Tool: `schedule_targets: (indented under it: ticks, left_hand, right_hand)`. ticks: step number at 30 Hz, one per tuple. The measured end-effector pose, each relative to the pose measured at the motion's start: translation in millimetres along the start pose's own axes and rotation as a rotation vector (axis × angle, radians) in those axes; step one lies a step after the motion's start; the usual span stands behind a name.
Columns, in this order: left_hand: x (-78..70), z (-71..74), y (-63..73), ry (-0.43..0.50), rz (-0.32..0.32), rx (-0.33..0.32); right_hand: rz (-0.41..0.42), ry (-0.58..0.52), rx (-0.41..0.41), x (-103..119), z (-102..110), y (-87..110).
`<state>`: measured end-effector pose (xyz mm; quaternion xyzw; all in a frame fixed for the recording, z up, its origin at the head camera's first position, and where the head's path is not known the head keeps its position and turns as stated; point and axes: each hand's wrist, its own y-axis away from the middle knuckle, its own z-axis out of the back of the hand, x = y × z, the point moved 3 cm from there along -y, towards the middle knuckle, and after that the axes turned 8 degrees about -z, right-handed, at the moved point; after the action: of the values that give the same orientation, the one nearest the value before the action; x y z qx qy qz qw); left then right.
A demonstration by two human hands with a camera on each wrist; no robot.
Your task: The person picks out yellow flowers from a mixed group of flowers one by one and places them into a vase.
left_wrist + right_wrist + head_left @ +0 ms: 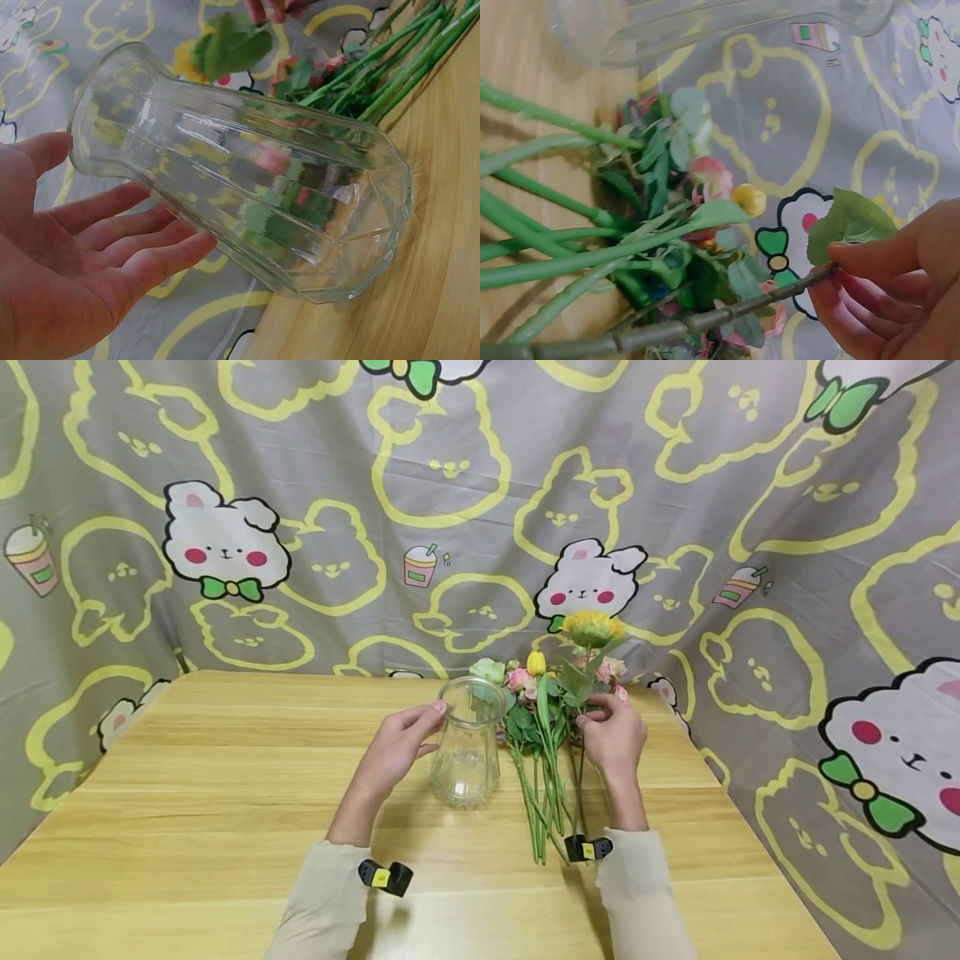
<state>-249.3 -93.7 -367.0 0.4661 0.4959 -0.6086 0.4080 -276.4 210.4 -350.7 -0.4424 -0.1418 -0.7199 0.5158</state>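
Note:
A clear glass vase (467,768) with a flared rim stands upright on the wooden table. My left hand (392,750) is at its left side, the thumb by the rim and the other fingers extended along the glass in the left wrist view. My right hand (617,735) pinches the brown stem (712,321) of a yellow flower (592,630) between thumb and fingers. That flower is raised upright, its bloom above the hand, with a green leaf (847,223) close to the fingertips.
Right of the vase lies a pile of artificial flowers: a yellow tulip (536,662), pink blooms (519,679) and several green stems (540,827) pointing toward me. A grey patterned cloth (465,460) hangs behind the table (187,827) and along its sides.

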Motion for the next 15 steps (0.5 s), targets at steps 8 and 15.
schedule_targets:
  ticks: [8,15]
  left_hand:
    - [0.2,0.3,-0.3,-0.001,-0.001,-0.001]
    - [0.8,0.1,-0.8,0.006,0.002,0.003]
  right_hand:
    - [-0.115,-0.248,0.105,3.0,3.8,0.6]
    - [-0.234,-0.479,0.243,2.0,1.8,-0.2]
